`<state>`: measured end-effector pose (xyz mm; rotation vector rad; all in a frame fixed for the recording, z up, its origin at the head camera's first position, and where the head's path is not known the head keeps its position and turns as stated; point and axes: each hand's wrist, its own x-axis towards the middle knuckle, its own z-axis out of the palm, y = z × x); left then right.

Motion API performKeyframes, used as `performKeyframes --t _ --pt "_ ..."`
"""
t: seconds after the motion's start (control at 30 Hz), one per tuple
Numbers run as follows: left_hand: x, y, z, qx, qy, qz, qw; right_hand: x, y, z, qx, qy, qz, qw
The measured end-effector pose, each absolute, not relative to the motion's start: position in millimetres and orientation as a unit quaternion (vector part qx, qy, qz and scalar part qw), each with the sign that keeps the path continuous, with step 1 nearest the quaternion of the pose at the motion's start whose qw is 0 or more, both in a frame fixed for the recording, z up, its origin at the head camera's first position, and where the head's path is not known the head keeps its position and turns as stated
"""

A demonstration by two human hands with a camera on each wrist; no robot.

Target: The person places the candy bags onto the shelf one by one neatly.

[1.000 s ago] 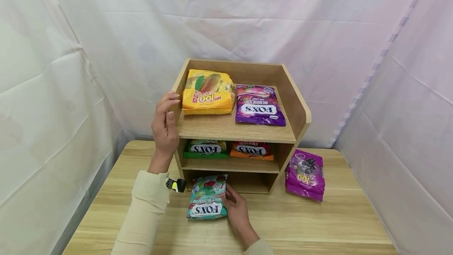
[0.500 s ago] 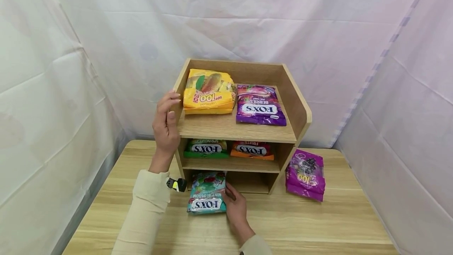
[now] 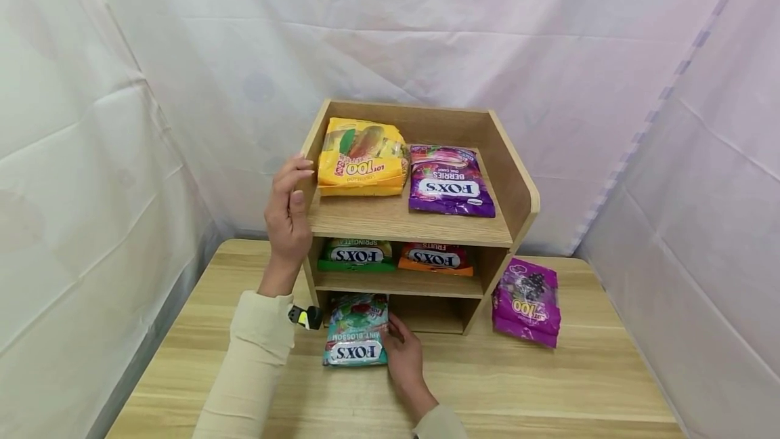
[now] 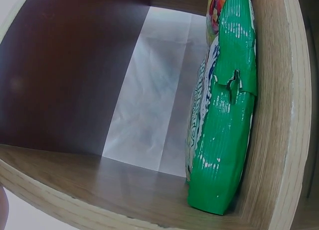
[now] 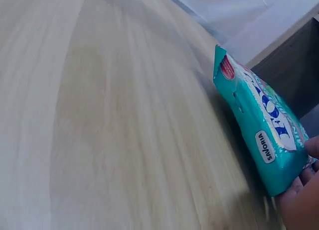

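A teal Fox's mint candy bag point(image 3: 355, 341) lies half inside the bottom left of a wooden shelf point(image 3: 402, 225), its near end out over the table. My right hand point(image 3: 405, 361) grips the bag's right edge, thumb on top and fingers underneath in the right wrist view. Against the outside of the shelf's left panel rests my left hand point(image 3: 286, 219), its fingers extended. On the middle shelf are a green candy bag point(image 3: 356, 256) and an orange candy bag point(image 3: 435, 259). The top level holds a yellow candy bag point(image 3: 363, 161) and a purple berries candy bag point(image 3: 451, 181).
Right of the shelf, another purple candy bag point(image 3: 527, 302) with a grape picture lies on the wooden table point(image 3: 518, 391). White cloth point(image 3: 402, 26) hangs behind and at both sides. The shelf's raised right side panel point(image 3: 514, 168) rises above its top level.
My right hand has slid the mint candy bag forward, so its far end is deeper in the bottom compartment. My left hand has stayed at the shelf's left side.
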<state>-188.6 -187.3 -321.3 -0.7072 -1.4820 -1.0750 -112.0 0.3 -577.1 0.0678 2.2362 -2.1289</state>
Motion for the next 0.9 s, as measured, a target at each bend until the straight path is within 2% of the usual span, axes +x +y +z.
performKeyframes --t 0.13,0.23,0.4,0.67,0.9 --pt "-188.8 -187.2 -321.5 -0.297 -0.626 -0.455 0.559 -108.3 1.2 -576.7 -0.014 0.763 -0.645 0.022" --pt "-188.7 -186.9 -321.3 -0.297 -0.625 -0.455 0.56 -104.7 0.4 -574.8 -0.05 0.805 -0.591 -0.001" --pt "-190.5 -187.6 -323.0 -0.3 -0.624 -0.456 0.559 -97.2 -2.1 -571.7 -0.124 0.888 -0.438 -0.057" --pt "-187.5 -187.4 -324.4 -0.296 -0.625 -0.457 0.559 -79.9 -14.5 -571.4 -0.238 0.933 -0.195 -0.186" --pt "-187.3 -185.9 -321.5 -0.298 -0.624 -0.461 0.557 -69.7 -30.6 -575.6 -0.27 0.938 -0.051 -0.209"
